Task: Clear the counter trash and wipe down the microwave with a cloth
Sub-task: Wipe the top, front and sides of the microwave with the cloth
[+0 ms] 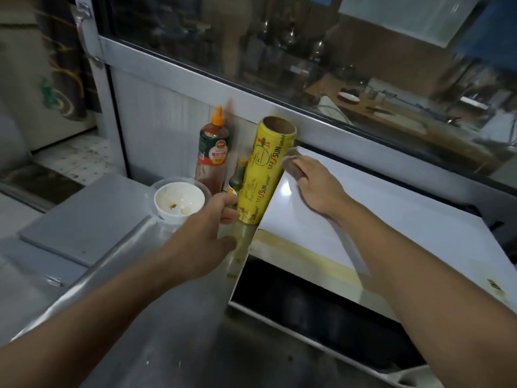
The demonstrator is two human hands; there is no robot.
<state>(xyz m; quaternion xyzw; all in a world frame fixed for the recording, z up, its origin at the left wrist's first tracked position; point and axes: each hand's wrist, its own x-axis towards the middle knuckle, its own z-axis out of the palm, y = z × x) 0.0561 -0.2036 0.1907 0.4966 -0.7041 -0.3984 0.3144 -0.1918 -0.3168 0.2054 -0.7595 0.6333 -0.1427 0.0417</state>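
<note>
Two bare forearms are seen nearest the camera, reaching fwd over the steel bench [179, 331]. The left hand [201, 245] is held w/ fingers curled loosely toward the base of the yellow cling-wrap roll [263, 175]; fingertips are touching or just beside it, but an actual grip cannot be told. The right hand [316, 186] is laid on the white microwave [391, 219] top near its back-left corner, w/ a brownish cloth [292, 163] pressed under the fingers; the grip there is closed round the cloth. The roll is stood upright, just beside the microwave's left edge. A small green bottle [239, 175] is partly hidden behind the roll, and an orange-capped sauce bottle [214, 152] is stood left of it against the wall. A dirty white bowl [179, 201] in a clear plastic container [156, 189] is set on the bench, just left of the left hand. Yellowish stains are seen along the microwave's front edge.
</note>
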